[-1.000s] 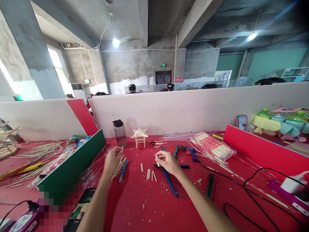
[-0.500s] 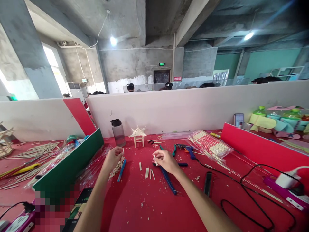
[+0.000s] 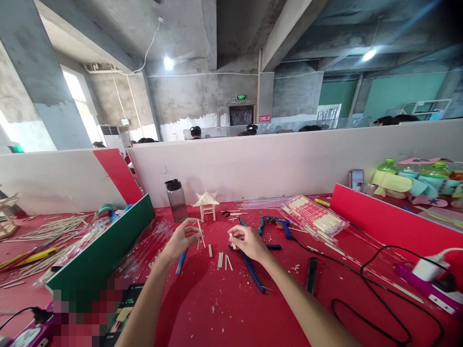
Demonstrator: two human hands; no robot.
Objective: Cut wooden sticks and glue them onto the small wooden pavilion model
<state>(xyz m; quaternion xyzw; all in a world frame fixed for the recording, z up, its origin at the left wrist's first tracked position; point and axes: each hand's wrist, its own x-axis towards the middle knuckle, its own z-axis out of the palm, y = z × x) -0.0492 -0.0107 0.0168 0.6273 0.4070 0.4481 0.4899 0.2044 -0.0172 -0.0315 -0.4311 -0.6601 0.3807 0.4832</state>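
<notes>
My left hand (image 3: 182,239) pinches a thin wooden stick (image 3: 201,233) that slants up and to the left, held just above the red table (image 3: 202,299). My right hand (image 3: 248,241) is closed on a short stick piece (image 3: 232,239) between thumb and fingers. Between and just below the two hands lie several short cut sticks (image 3: 220,260). A blue pen (image 3: 181,261) lies under my left hand. Blue-handled pliers (image 3: 253,270) lie beneath my right hand. A small stick pavilion (image 3: 206,203) stands farther back.
A dark water bottle (image 3: 175,200) stands by the white partition (image 3: 275,164). A pack of sticks (image 3: 314,218), a blue glue gun (image 3: 280,224), a black cable (image 3: 365,284) and a white plug (image 3: 428,270) lie to the right. A green board (image 3: 104,250) and plastic sleeves (image 3: 144,248) lie left.
My left hand has moved right from the stick pile, lifting a long thin stick toward the right hand. My right hand has stayed nearly in place with its short piece.
</notes>
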